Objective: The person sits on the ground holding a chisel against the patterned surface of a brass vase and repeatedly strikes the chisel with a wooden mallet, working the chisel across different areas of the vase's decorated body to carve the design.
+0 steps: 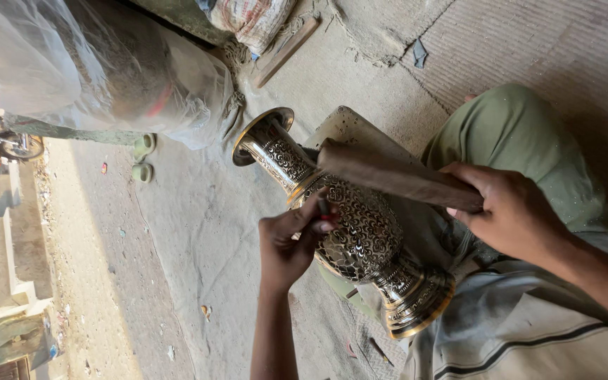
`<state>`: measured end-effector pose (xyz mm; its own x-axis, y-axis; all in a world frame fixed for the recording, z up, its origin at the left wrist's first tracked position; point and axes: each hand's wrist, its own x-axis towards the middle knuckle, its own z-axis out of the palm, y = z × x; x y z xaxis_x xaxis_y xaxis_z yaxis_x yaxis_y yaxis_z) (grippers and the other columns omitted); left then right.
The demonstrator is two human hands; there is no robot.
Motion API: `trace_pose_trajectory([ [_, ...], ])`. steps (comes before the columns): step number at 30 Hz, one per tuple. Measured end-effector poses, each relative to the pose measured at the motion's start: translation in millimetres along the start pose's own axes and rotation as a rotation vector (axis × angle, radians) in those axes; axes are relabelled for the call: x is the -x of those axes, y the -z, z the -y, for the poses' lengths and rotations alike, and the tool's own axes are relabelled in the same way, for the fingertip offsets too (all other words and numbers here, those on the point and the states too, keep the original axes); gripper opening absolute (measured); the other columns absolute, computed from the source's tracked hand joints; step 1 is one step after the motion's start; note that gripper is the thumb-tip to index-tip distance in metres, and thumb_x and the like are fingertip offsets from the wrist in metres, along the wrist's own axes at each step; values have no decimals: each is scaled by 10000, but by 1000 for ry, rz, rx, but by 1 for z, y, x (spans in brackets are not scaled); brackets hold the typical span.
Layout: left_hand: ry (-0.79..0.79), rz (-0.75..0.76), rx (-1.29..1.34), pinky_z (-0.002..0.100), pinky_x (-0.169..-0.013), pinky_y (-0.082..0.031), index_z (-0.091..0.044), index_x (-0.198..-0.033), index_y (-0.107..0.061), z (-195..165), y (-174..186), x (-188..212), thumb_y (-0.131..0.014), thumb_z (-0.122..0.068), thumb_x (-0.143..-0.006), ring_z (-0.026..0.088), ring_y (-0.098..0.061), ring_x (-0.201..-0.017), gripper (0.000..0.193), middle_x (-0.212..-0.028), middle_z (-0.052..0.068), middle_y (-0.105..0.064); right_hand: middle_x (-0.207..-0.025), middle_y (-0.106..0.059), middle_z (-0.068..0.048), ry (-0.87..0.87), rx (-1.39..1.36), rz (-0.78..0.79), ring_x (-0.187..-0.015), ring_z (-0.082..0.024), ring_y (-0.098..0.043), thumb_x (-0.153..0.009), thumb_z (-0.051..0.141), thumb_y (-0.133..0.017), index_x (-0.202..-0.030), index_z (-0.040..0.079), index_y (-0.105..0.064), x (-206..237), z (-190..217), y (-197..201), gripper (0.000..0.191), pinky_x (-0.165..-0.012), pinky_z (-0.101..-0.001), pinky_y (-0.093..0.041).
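L hand (291, 239) pinches small tool (324, 208) tip-down on engraved brass vase (350, 229) laid across lap for support; R hand (511, 211) fingers wrapped fully round wooden mallet (395, 176).

Street-side metal w/shop: engraved brass vase (350, 225), dusty ground (191, 232).

Up at eleven o'clock sits a big clear plastic bag (100, 67), bulging and crinkled, with something dark and a band of red showing through it. At twelve o'clock, right on the top edge, lies a woven sack (251, 20), pale with faded reddish and grey checks. No labels, signs or screens show.
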<state>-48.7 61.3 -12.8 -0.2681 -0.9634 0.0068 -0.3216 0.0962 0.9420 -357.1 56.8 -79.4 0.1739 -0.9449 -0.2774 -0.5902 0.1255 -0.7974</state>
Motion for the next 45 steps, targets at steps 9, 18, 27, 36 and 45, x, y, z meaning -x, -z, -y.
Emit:
trace_pose_trajectory([
  [9,-117,-29,-56,328,-910,-624,-52,-1355,-658,9,-16,18,-723,108,-918,148,-740,-986,470,-1093,100,-780,-967,-736,-150,290,50,-180,-754,-320,-730,-689,-45,-720,-1303,92,-599,6,-33,-30,641,-657,-451,-580],
  [18,-102,-40,-60,318,-890,-624,-73,-1365,-654,13,-20,18,-752,68,-908,118,-723,-938,488,-1024,77,-778,-901,-723,-16,243,-17,18,-669,-128,-689,-943,111,-713,-1309,220,-590,-23,-35,-17,401,-601,-329,-600],
  [27,-91,-46,-101,326,-897,-616,-51,-1331,-687,18,-18,21,-742,70,-934,124,-720,-932,419,-1032,93,-784,-788,-708,-9,559,-188,-192,-712,-125,-705,-827,23,-729,-1087,109,-650,-25,-24,-2,285,-662,-324,-567],
  [36,-50,-26,-104,319,-868,-616,-14,-1267,-729,16,-17,21,-747,73,-937,122,-711,-908,341,-1008,96,-785,-762,-694,-7,494,-64,-213,-646,-165,-677,-748,-14,-705,-1057,110,-687,-10,-22,-2,333,-608,-363,-534],
  [45,-55,-16,-36,310,-859,-635,-39,-1314,-683,17,-17,22,-740,39,-945,109,-722,-915,381,-1006,70,-775,-802,-647,-61,282,-84,-182,-663,-194,-670,-838,68,-780,-1076,87,-683,2,-34,-14,257,-614,-357,-538],
])
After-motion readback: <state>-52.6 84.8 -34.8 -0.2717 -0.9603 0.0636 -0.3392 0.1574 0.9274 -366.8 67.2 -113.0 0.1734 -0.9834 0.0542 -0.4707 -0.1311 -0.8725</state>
